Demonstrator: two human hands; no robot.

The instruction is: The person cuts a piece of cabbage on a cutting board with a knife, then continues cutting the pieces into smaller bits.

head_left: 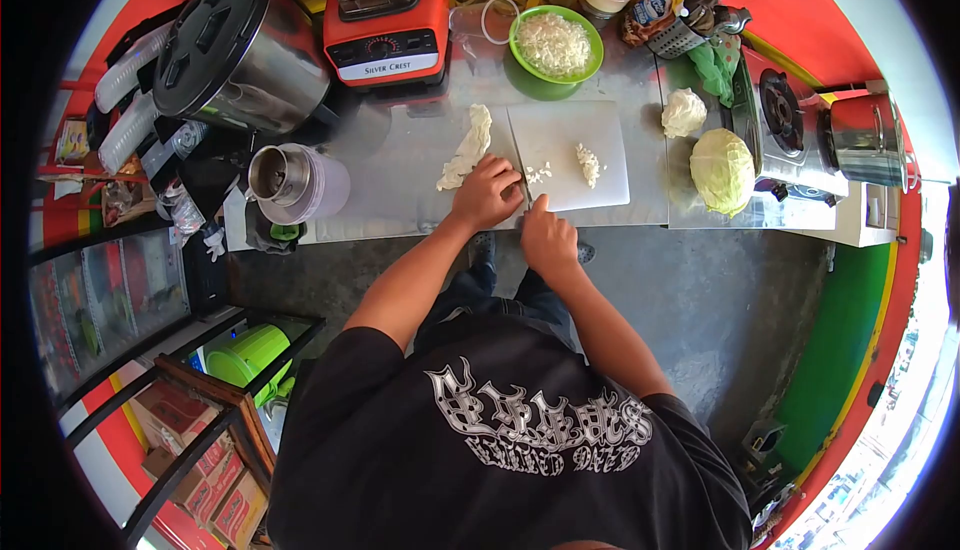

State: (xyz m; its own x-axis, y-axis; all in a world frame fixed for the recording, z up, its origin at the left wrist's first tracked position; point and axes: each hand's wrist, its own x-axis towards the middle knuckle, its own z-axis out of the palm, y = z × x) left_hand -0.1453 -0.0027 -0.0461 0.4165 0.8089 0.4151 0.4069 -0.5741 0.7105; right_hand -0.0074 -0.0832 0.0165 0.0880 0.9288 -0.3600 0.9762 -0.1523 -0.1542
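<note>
I see the metal counter (395, 155) as the biggest thing here; it looks smooth, so things on it may slide. The white cutting board (570, 130) lies flat on it, probably stiff, best lifted by its bare right edge. Left of the board rests a pale leafy strip (468, 147), which I judge light, floppy and easily torn, better supported broadly than pinched. My left hand (489, 192) is at its near end, fingers curled; I cannot tell whether they grip anything. My right hand (549, 237) is wrapped round the knife (519, 155), whose thin blade appears to run along the board's left edge; only the handle suits a hold. On the board, the chopped heap (588, 165) and smaller loose bits (538, 174) should be feather-light, perhaps damp, easier scooped than gripped.
</note>
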